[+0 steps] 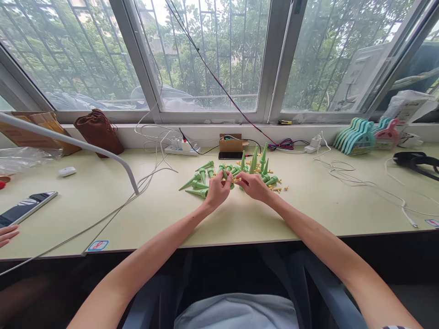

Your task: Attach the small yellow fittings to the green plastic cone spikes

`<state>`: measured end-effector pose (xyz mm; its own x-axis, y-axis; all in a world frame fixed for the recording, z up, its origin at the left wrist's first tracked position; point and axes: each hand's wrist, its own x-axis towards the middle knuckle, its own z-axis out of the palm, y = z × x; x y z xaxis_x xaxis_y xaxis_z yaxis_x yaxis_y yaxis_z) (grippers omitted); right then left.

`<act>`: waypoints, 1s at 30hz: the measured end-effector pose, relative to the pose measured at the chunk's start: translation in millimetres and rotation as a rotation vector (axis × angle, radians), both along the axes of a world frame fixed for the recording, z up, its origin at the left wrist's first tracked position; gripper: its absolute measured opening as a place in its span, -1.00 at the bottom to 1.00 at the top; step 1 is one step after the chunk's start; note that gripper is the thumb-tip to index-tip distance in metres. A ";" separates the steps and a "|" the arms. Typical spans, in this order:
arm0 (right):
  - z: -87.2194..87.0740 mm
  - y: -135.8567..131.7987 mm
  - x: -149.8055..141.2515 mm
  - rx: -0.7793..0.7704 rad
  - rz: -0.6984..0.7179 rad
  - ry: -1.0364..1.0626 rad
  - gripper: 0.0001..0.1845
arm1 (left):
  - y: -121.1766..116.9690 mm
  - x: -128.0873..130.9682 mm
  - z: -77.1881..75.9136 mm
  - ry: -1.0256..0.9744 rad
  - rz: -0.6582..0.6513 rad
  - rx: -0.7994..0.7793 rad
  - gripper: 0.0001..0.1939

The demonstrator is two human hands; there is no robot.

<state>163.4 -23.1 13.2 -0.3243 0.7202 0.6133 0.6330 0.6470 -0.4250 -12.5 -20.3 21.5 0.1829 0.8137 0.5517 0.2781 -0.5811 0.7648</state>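
My left hand (218,189) is closed around a green plant watering spike (225,174), whose tip shows above the fingers. Close beside it, my right hand (255,185) pinches a small yellow valve (236,180) against the held spike; the fingers partly cover where they meet. Several loose green spikes (196,193) lie to the left of my hands. Behind and right of them, more green spikes (254,161) stand upright on the table. Small yellow valves (274,188) are scattered by my right hand, and some spikes have one fitted.
A phone (229,155) leans at a cardboard box (230,145) behind the pile. White cables (151,178) and a grey curved arm (116,151) cross the left. Teal hangers (355,136) and headphones (416,161) are at right. Another person's hand (8,234) rests at the left edge.
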 end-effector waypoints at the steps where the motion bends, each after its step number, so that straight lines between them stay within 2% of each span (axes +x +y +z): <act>1: -0.2 0.1 0.2 -0.007 0.004 0.000 -0.78 | 0.5 -0.2 -0.8 0.005 -0.003 0.009 -0.75; 14: 0.2 -0.2 0.9 -0.079 0.070 0.002 -0.66 | 3.2 -1.9 -5.8 0.084 0.000 0.071 -0.80; 24: 3.9 -2.8 0.5 -0.104 0.047 -0.040 -0.52 | -0.7 -1.4 -2.7 0.102 -0.019 0.113 -0.78; 30: 6.1 -7.6 -0.7 -0.110 0.046 0.015 -0.71 | -0.7 -1.2 -0.1 0.075 0.020 0.086 -0.79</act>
<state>162.7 -30.7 19.2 -0.3494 0.7684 0.5362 0.5969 0.6237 -0.5047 -13.7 -21.0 21.5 0.2106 0.7678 0.6051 0.3443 -0.6376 0.6892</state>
